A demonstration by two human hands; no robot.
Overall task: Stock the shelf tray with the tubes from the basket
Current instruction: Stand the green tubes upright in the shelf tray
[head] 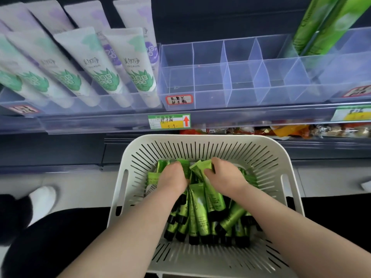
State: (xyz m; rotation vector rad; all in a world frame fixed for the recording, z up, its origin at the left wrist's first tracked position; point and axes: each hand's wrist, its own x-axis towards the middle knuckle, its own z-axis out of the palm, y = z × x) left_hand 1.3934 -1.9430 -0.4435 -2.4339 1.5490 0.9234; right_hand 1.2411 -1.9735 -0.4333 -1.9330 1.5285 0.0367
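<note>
A white slotted basket (pixel 202 145) sits in front of me, holding a pile of several green tubes (pixel 200 213) with black caps. Both my hands are down in the pile. My left hand (pixel 172 177) curls its fingers round green tubes at the far left of the heap. My right hand (pixel 222 173) grips a green tube near its crimped end. Above the basket, on the shelf, stands a clear plastic shelf tray (pixel 230 77) split into several compartments, with no tubes visible in them.
Left of the tray stand rows of pale tubes (pixel 84 63) with green and purple prints. Tall green boxes (pixel 325 23) lean at the upper right. A price label (pixel 169 121) is fixed on the shelf rail. Packaged goods (pixel 281 131) lie on the lower shelf.
</note>
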